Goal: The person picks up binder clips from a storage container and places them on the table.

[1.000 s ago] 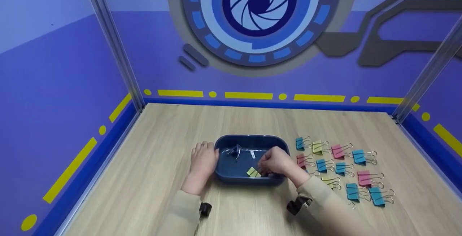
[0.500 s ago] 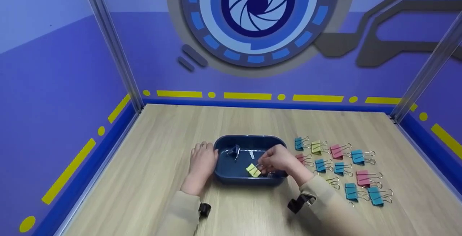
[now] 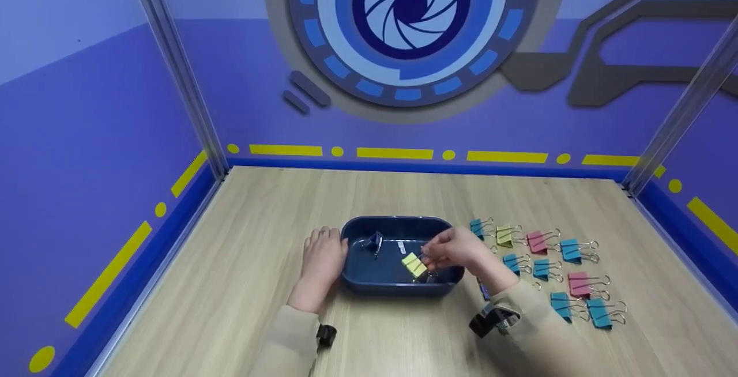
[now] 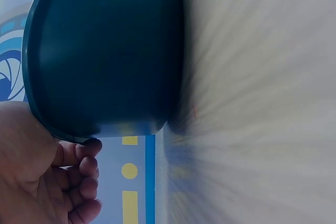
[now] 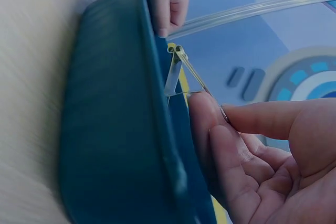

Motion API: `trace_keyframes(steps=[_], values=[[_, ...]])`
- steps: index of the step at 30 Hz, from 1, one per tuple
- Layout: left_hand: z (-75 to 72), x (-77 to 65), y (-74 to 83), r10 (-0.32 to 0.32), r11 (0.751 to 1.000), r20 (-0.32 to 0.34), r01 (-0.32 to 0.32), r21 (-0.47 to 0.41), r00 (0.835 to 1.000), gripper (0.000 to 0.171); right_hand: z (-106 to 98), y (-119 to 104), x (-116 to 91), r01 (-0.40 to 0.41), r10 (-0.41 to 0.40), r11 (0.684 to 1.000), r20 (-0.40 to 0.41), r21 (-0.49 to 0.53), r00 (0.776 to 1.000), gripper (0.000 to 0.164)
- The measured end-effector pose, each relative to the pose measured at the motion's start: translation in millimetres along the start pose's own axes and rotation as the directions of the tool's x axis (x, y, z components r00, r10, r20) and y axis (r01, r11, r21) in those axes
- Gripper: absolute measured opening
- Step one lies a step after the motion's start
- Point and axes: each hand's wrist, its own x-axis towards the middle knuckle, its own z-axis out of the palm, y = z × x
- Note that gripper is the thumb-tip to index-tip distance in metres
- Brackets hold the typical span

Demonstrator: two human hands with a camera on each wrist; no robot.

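Observation:
My right hand (image 3: pixel 458 248) pinches a yellow binder clip (image 3: pixel 414 264) by its wire handle (image 5: pixel 197 74), with thumb and fingers together. The clip is over the right part of a dark blue plastic tray (image 3: pixel 369 290), and its yellow body tilts down to the left. My left hand (image 3: pixel 324 253) rests against the tray's left end. Its fingers are loosely bent beside the outer wall in the left wrist view, and nothing is gripped in them. Inside the tray, a dark binder clip (image 3: pixel 376 242) lies near the left end. The right hand hides part of the tray's right side.
Right of the tray, several binder clips lie in loose rows: a yellow clip (image 3: pixel 505 236), a pink clip (image 3: pixel 537 242), a blue clip (image 3: pixel 571 250) and others. My right forearm covers some of them. A small white label (image 3: pixel 402 247) shows inside the tray. Printed panels surround the table.
The yellow binder clip has come up off the tray floor and moved slightly right in my right hand's pinch. My left hand stays at the tray's left end.

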Motion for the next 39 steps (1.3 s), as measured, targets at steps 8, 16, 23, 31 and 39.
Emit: trace_keyframes(steps=[8, 16, 23, 31, 39], values=[[2.3, 0.9, -1.1, -0.004, 1.000, -0.003, 0.004, -0.007, 1.000, 0.026, -23.9, -1.3, -15.3, 0.020, -0.020, 0.999, -0.008, 0.030, 1.000, 0.023], [1.2, -1.7, -1.1, 0.005, 1.000, -0.019, -0.005, -0.011, 1.000, 0.025, -51.5, 3.9, -44.7, 0.037, -0.038, 0.999, -0.043, -0.014, 0.998, 0.032], [-0.6, -1.2, -0.8, 0.013, 1.000, -0.013, -0.014, -0.009, 1.000, 0.025, -81.8, 19.8, -76.9, 0.058, -0.065, 0.995, -0.091, -0.085, 0.994, 0.035], [-1.6, -1.7, -0.1, 0.010, 1.000, -0.014, -0.010, -0.025, 1.000, 0.026, -118.1, 46.9, -115.3, -0.014, 0.005, 0.997, -0.113, -0.078, 0.994, 0.040], [-1.3, -1.5, 0.1, 0.006, 0.999, -0.011, -0.006, -0.031, 1.000, 0.026, -158.2, 76.2, -153.6, -0.061, 0.058, 0.997, -0.065, -0.047, 0.996, 0.036]])
